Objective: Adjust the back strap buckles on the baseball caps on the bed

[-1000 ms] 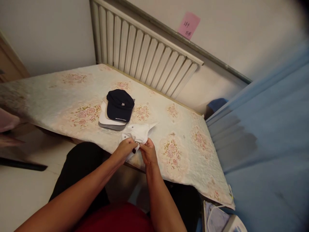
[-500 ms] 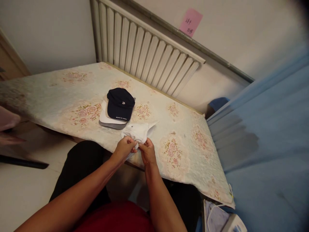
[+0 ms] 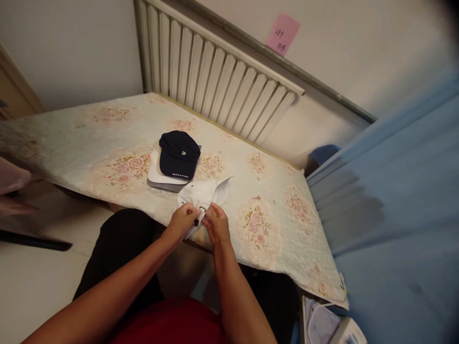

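A white baseball cap [image 3: 201, 192] is at the table's near edge, its brim pointing to the upper right. Both of my hands pinch its back strap, where a small metal buckle [image 3: 202, 209] shows between them. My left hand [image 3: 184, 219] is closed on the strap from the left, with a small dark piece just under its fingertips. From the right, my right hand [image 3: 218, 222] grips the strap beside the buckle. Just beyond lies a stack of caps, a navy cap [image 3: 179, 153] on top of a white cap [image 3: 155, 169] and a grey brim [image 3: 165, 186].
The caps rest on a table with a floral padded cover [image 3: 233, 162]. Behind it stand a white radiator [image 3: 215, 71] and a wall with a pink note [image 3: 283, 34]. A blue curtain [image 3: 390, 191] hangs at right. Another person's hand [image 3: 16, 207] shows at far left.
The white cap has turned and shifted slightly in my hands, and its buckle has come into view. My fingers have changed position on the strap. The stacked caps stay put.
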### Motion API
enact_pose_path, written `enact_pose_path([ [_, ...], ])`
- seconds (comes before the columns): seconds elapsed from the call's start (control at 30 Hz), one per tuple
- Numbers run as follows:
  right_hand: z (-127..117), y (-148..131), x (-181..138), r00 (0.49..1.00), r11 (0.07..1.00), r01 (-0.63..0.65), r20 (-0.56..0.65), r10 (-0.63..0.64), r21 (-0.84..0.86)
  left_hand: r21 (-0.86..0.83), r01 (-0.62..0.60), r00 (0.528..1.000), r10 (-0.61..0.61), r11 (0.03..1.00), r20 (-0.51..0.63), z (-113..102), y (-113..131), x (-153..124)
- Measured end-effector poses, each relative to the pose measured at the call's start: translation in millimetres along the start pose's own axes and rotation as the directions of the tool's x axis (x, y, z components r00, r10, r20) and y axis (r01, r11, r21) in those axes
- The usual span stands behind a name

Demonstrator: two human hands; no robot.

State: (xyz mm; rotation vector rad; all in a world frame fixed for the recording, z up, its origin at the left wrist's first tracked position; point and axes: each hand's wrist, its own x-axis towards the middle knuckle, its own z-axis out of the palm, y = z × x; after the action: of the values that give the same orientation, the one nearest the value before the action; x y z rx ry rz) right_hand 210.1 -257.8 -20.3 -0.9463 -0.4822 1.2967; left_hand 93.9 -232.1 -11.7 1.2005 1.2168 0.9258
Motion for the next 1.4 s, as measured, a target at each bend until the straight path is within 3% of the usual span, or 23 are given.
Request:
enact_pose_path([
  [0.13,3,6,-1,0.992,0.991,0.000,-0.124,-0.017,-0.131,-0.014,0.020,0.999,-0.019,1.000,0.026,1,0,1],
  [0.33,12,10,-1,0.986,0.945,0.027,-0.150,-0.079,-0.325,0.010,0.048,0.997,-0.048,0.999,0.056,3,3,1],
  [0.47,14,6,1,0.996,0.972,-0.046,-0.083,0.028,-0.231,0.052,0.023,0.999,-0.025,0.998,0.033,-3,10,-3],
  [0.57,12,1,3,0.998,0.991,-0.068,0.010,0.069,-0.112,0.120,-0.084,0.994,0.091,0.989,-0.057,-15,14,-6],
  [0.67,11,-5,4,0.996,0.999,-0.050,0.069,0.050,-0.008,0.183,-0.150,0.972,0.179,0.971,-0.153,-30,12,-6],
  [0.87,24,-35,2,0.996,0.985,0.037,0.069,-0.049,0.169,0.203,-0.110,0.967,0.152,0.973,-0.206,-43,-19,0],
  [0.97,32,-62,2,0.997,0.965,0.080,-0.002,-0.082,0.248,0.149,-0.065,0.990,0.083,0.987,-0.114,-35,-33,-1],
  [1.03,39,-80,-1,0.993,0.948,0.112,-0.060,-0.098,0.299,0.051,0.014,1.000,-0.015,0.999,0.023,-25,-35,-5],
  [1.13,50,-103,-9,0.987,0.928,0.145,-0.121,-0.109,0.344,-0.128,0.239,0.939,-0.196,0.962,0.282,-7,-24,-17],
  [1.2,55,-113,-17,0.985,0.930,0.147,-0.136,-0.107,0.336,-0.296,0.442,0.849,-0.289,0.847,0.443,2,-12,-23],
  [1.27,57,-118,-25,0.983,0.935,0.150,-0.148,-0.107,0.321,-0.470,0.585,0.773,-0.278,0.661,0.570,5,0,-26],
  [1.3,56,-120,-29,0.981,0.935,0.158,-0.158,-0.112,0.317,-0.553,0.609,0.766,-0.241,0.569,0.596,6,5,-27],
  [1.4,49,-124,-39,0.971,0.924,0.190,-0.204,-0.126,0.331,-0.730,0.555,0.824,-0.144,0.398,0.548,5,18,-24],
])
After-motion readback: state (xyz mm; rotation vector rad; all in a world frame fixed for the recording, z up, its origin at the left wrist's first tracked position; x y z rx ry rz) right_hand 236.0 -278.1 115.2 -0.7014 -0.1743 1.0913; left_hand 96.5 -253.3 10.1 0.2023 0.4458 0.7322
